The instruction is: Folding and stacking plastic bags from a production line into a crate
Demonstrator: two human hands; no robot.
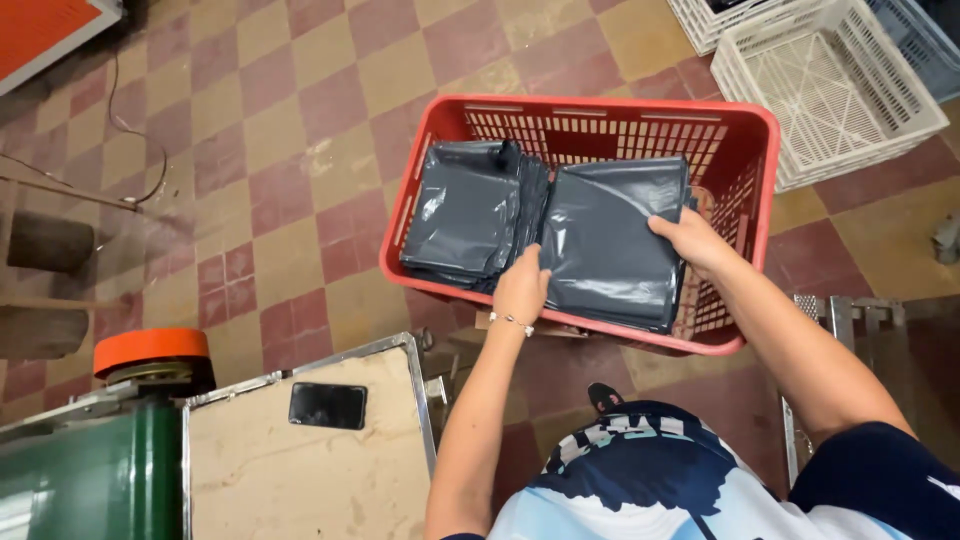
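A red plastic crate (580,120) stands on the checkered floor ahead of me. Inside it lie two stacks of dark grey plastic bags: a left stack (465,215) and a right stack (615,240). My left hand (522,285) grips the near left edge of the right stack, a thin bracelet on its wrist. My right hand (690,240) holds the same stack at its right edge, thumb on top. The stack rests flat in the crate between both hands.
White lattice crates (830,85) stand at the back right. A wooden-topped table (300,450) with a dark phone (328,405) is at my lower left, beside a green machine (90,470) with an orange disc (150,350). A metal frame (850,315) is on the right.
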